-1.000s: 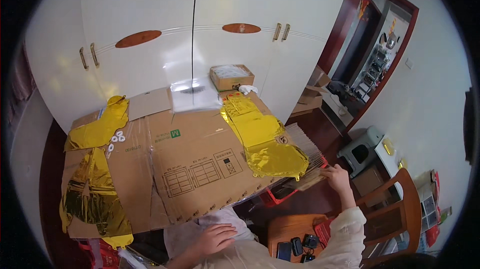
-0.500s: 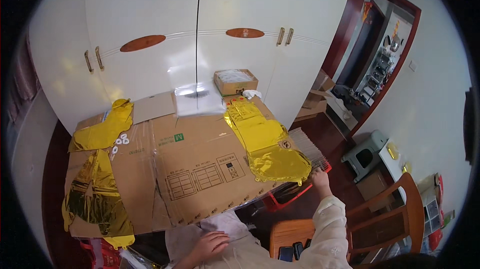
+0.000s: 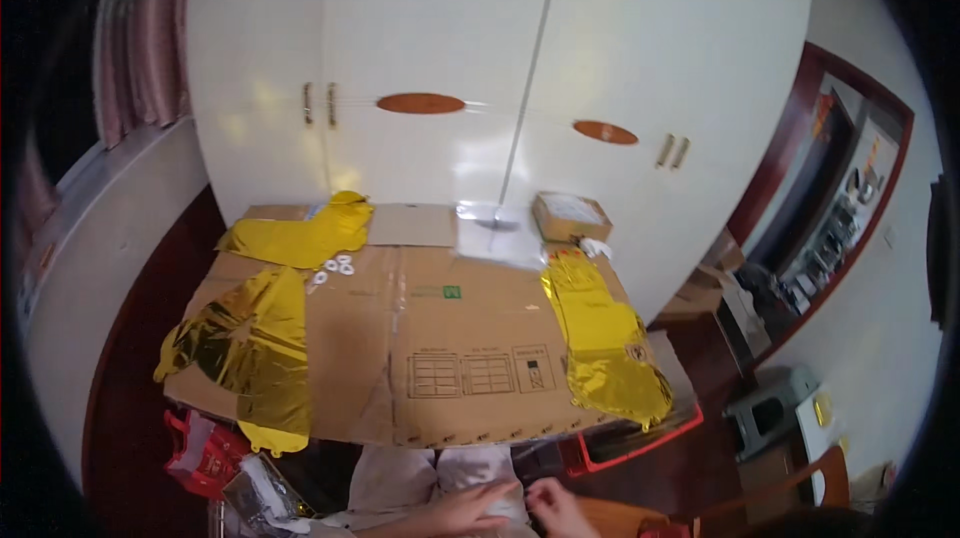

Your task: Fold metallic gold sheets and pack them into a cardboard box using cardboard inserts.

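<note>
Over my lap at the lower edge, my left hand (image 3: 482, 510) is open, its fingers stretched out toward the right. Close beside it my right hand (image 3: 556, 510) has its fingers curled together; whatever they hold, if anything, is too small and blurred to make out. In front of me flattened cardboard (image 3: 345, 338) covers the table. On it lie flat, uninflated gold foil balloons: one at the right (image 3: 612, 353), one at the far left (image 3: 300, 238) and one at the near left (image 3: 250, 353), which hangs over the front edge. Neither hand touches them.
Small white rings (image 3: 340, 265) lie between the left balloons. At the back are clear plastic sheets (image 3: 495, 238) and a small carton (image 3: 570, 218), before a white wardrobe (image 3: 430, 28). A red crate (image 3: 640, 448) stands below right, a red bag (image 3: 205, 453) below left.
My right hand has come from the red crate's edge back to my lap, beside my left hand. My left hand has moved right. The view has turned left, showing a pink curtain.
</note>
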A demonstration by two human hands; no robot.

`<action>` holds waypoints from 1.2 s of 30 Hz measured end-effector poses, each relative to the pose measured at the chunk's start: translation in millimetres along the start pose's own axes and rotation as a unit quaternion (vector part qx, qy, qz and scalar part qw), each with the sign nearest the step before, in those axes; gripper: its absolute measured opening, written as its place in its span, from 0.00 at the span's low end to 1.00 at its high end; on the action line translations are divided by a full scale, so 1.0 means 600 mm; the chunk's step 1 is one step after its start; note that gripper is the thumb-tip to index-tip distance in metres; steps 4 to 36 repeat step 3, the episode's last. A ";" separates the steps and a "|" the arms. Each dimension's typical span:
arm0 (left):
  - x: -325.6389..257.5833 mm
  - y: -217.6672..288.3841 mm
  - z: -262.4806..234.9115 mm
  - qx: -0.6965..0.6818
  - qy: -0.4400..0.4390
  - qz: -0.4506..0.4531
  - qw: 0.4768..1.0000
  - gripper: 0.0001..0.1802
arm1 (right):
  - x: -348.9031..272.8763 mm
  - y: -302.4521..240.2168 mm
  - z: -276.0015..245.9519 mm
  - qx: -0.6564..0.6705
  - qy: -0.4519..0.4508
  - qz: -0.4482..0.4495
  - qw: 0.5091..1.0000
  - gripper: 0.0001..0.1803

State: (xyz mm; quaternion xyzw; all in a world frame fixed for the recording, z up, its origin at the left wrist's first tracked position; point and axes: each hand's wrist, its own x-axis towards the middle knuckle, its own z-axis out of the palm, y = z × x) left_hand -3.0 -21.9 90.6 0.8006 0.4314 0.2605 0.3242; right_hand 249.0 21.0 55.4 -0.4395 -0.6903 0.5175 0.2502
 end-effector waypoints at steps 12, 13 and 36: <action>-0.016 -0.004 0.015 -0.099 -0.073 -0.140 0.983 0.41 | 0.044 -0.021 0.083 0.076 0.028 -0.071 0.994 0.13; -0.016 -0.004 0.015 -0.099 -0.073 -0.140 0.983 0.41 | 0.044 -0.021 0.083 0.076 0.028 -0.071 0.994 0.13; -0.016 -0.004 0.015 -0.099 -0.073 -0.140 0.983 0.41 | 0.044 -0.021 0.083 0.076 0.028 -0.071 0.994 0.13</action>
